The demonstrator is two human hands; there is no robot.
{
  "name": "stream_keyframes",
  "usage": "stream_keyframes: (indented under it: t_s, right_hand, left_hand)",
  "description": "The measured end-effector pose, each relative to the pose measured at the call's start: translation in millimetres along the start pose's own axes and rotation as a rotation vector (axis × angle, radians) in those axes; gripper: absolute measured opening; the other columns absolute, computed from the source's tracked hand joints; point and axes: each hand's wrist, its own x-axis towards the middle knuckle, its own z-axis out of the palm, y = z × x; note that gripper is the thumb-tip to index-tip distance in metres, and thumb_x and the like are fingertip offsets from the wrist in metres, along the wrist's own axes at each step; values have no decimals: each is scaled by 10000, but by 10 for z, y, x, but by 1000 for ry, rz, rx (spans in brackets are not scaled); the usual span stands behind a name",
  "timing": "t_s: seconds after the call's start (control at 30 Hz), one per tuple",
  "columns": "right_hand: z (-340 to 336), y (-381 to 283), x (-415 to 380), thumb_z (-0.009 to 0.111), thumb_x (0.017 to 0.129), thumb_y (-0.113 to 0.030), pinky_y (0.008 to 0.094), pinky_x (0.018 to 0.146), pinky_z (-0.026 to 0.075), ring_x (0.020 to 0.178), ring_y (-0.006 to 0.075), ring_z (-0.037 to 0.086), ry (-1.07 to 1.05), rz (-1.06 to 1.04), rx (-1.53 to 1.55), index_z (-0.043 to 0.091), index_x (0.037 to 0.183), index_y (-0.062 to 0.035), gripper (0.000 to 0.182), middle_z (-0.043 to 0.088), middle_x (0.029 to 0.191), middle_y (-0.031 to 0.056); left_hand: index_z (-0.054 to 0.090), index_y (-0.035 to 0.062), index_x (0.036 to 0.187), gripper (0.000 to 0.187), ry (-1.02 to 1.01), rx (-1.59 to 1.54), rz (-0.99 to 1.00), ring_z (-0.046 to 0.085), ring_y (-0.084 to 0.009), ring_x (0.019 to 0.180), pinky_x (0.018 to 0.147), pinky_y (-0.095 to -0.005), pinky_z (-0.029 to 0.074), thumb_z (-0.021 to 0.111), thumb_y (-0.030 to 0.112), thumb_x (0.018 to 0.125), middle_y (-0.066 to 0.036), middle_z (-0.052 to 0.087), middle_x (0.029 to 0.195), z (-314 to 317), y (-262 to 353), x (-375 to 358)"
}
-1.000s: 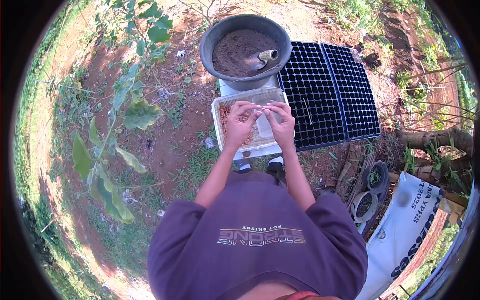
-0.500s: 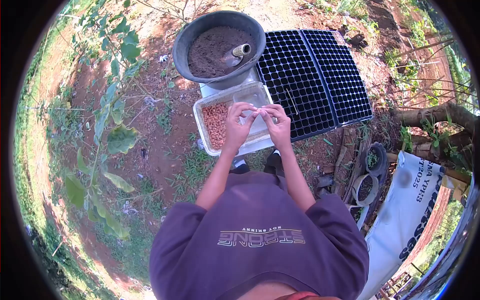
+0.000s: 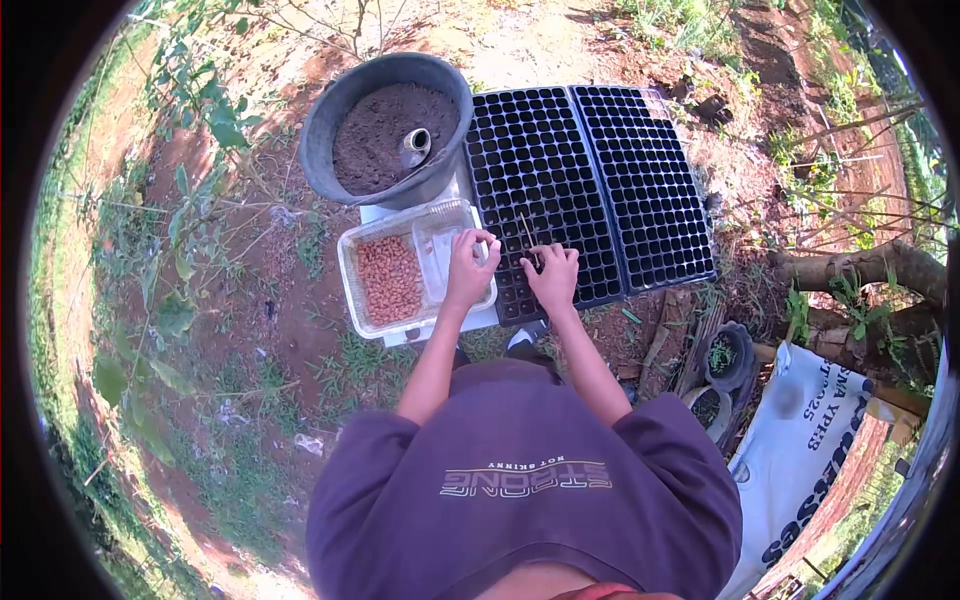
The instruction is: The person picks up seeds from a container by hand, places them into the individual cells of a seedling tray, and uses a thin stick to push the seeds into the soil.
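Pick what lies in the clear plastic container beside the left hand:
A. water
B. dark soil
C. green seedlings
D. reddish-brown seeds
D: the clear plastic container holds a heap of reddish-brown seeds, next to the left hand; the dark soil sits in the black tub behind it instead.

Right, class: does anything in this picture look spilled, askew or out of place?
Nothing stands out. The seeds lie inside the clear container, the soil stays in the black tub, and the two seed trays sit side by side, square.
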Motion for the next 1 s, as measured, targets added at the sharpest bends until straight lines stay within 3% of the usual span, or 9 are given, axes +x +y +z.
stream_keyframes:
  t_s: [0.23, 0.37, 0.47, 0.6, 0.63, 0.87, 0.9, 1.0]
  right_hand:
    - [105, 352, 126, 804, 812, -257, 424, 822, 453, 938, 287, 562, -31, -51, 14, 683, 854, -93, 208, 660, 915, 49]
    - [56, 370, 172, 795, 827, -203, 411, 776, 480, 845, 271, 575, 45, -82, 58, 680, 780, -72, 181, 653, 779, 44]
    - [-40, 331, 233, 778, 854, -197, 403, 772, 485, 831, 257, 583, 31, 80, 208, 680, 815, -68, 166, 657, 776, 50]
    - [-195, 379, 344, 723, 916, -133, 367, 760, 493, 786, 211, 576, 167, 136, 390, 683, 916, -48, 94, 651, 798, 64]
    - [-276, 370, 359, 702, 931, -99, 317, 738, 488, 758, 166, 559, 223, 126, 397, 707, 977, -56, 63, 636, 799, 47]
    - [-734, 413, 321, 687, 923, -74, 283, 727, 446, 815, 142, 541, 254, 140, 643, 763, 1061, -112, 162, 682, 876, 3]
    - [-802, 393, 325, 688, 949, -96, 243, 677, 416, 748, 88, 485, 277, 54, 646, 759, 1104, -91, 170, 641, 840, -16]
    - [-1049, 394, 359, 734, 902, -80, 269, 803, 457, 843, 135, 537, 216, -29, 669, 740, 1137, -60, 236, 667, 906, 13]
  left_hand:
    - [635, 40, 973, 138, 141, 38, -63, 608, -197, 946, 742, -310, 494, 696, 155, 929, -63, 671, 1007, 448, 18, -1]
    - [634, 39, 970, 132, 149, 59, -55, 612, -195, 928, 729, -305, 494, 692, 151, 931, -68, 675, 998, 499, 73, -38]
    - [630, 41, 970, 135, 141, 41, -88, 620, -185, 907, 728, -303, 496, 695, 151, 929, -62, 672, 969, 499, 62, 0]
    - [620, 48, 981, 122, 13, -54, -168, 618, -107, 821, 704, -261, 486, 687, 144, 950, -26, 665, 917, 466, 136, 143]
    - [618, 49, 988, 113, 4, -73, -138, 616, -84, 805, 703, -248, 488, 686, 132, 955, -17, 666, 920, 473, 153, 182]
    - [642, 41, 1011, 142, -36, -163, -92, 626, -81, 830, 719, -248, 509, 714, 148, 953, -19, 684, 940, 641, 446, 364]
    - [654, 38, 1005, 155, -31, -175, -75, 626, -76, 811, 710, -237, 504, 729, 161, 950, -16, 694, 937, 699, 488, 388]
    - [658, 36, 995, 154, -63, -159, -87, 625, -72, 790, 709, -235, 500, 732, 162, 948, -9, 698, 918, 857, 619, 476]
